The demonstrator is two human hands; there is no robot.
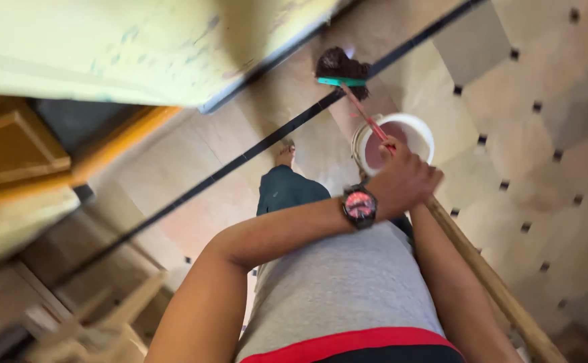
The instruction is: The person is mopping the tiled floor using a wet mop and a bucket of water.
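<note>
Gripping a broom over the tiled floor

Looking down from the head camera, the left hand (405,178), with a dark wristwatch (359,206) on its wrist, has its grip clamped on the broom (358,104) handle. The broom's dark bristles rest on the tiled floor (542,134) beside a black strip. A white bucket (418,128) stands just behind the hand. The right hand is hidden, so I cannot tell its grip.

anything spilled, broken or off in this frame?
Nothing stands out. The white bucket sits upright on the tiled floor, with no puddle visible around it. The left hand grips the broom handle, and the broom head rests on the floor. Motion blur hides fine detail.
</note>
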